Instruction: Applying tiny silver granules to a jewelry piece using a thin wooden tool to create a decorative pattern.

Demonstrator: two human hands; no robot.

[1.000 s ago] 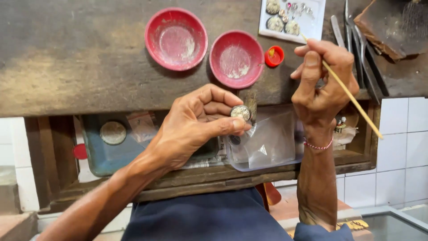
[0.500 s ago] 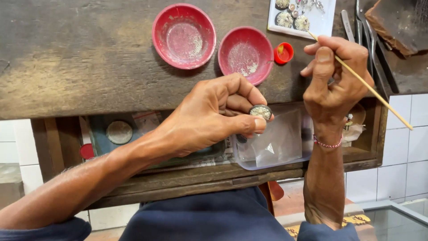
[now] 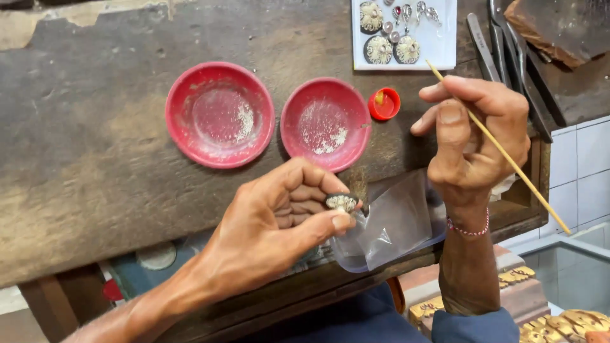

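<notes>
A jeweller's left hand (image 3: 279, 222) pinches a small oval ornament (image 3: 342, 202), dark-rimmed and crusted with pale grains, between thumb and fingertip just above the worn wooden bench (image 3: 95, 146), while the right hand (image 3: 473, 140) grips a thin bamboo stick (image 3: 502, 149) pencil-fashion, its tip near a little red cap (image 3: 385, 104). A slack pinch could likely drop the piece past the crumpled clear plastic bag (image 3: 394, 225); a careless sweep might scatter the powder dusting two glossy red dishes (image 3: 220, 114)
</notes>
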